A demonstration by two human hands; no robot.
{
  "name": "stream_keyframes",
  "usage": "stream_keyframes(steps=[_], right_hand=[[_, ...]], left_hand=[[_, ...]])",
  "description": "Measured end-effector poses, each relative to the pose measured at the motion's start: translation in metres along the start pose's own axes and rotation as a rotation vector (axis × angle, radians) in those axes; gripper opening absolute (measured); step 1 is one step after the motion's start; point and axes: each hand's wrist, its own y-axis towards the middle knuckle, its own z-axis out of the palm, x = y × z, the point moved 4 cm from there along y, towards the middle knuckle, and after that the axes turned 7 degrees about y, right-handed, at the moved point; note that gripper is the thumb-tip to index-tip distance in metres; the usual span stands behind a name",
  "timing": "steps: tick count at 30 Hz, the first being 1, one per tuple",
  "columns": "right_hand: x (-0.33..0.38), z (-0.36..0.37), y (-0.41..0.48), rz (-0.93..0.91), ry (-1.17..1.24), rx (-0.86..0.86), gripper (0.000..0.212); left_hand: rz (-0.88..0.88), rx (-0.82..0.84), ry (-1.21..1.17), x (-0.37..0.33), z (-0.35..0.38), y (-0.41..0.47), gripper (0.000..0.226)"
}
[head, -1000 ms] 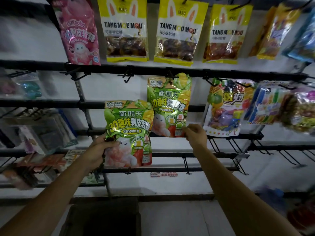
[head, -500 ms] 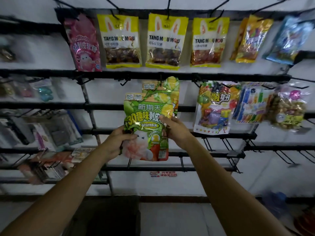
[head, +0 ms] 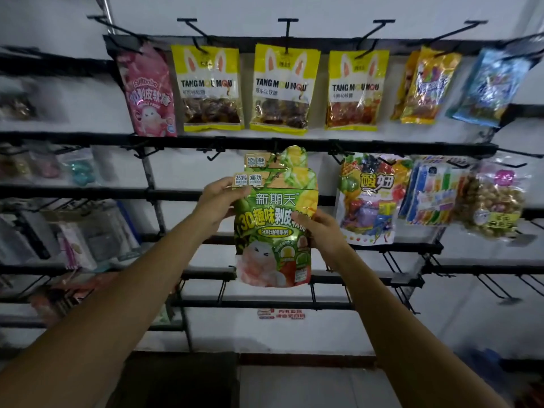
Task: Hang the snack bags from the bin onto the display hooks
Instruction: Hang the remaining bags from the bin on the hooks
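Two hands on one glossy green foil snack bag (head: pixel 275 231), held flat and label-out just in front of an identical green bag (head: pixel 282 163) already hanging from the black wire hook (head: pixel 275 147) at 12 o'clock, probably to line its top up with that hook. Left hand (head: pixel 219 198) has its grip closed on the top-left corner; right hand (head: pixel 322 229) pinches the right edge mid-height. Both forearms extended up, wrists slightly bent. Not hooked yet.
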Motion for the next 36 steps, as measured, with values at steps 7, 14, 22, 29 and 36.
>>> stream_keyframes(steps=[7, 14, 22, 29, 36], right_hand=[[0.021, -0.003, 0.028, -0.168, -0.079, -0.203, 0.014], [0.051, 0.012, 0.070, -0.279, -0.208, -0.441, 0.035], [0.054, 0.023, 0.112, -0.372, -0.433, -0.457, 0.033], [0.054, 0.017, 0.126, -0.393, -0.511, -0.451, 0.029], [0.049, 0.010, 0.136, -0.365, -0.718, -0.551, 0.042]], left_hand=[[0.010, -0.057, 0.012, 0.005, 0.003, 0.041, 0.021], [0.031, -0.030, 0.047, 0.013, 0.001, 0.077, 0.011], [0.101, -0.107, 0.074, 0.022, -0.006, 0.111, 0.025], [0.156, -0.157, 0.117, 0.026, -0.001, 0.128, 0.026], [0.182, -0.255, 0.238, 0.037, -0.001, 0.142, 0.033]])
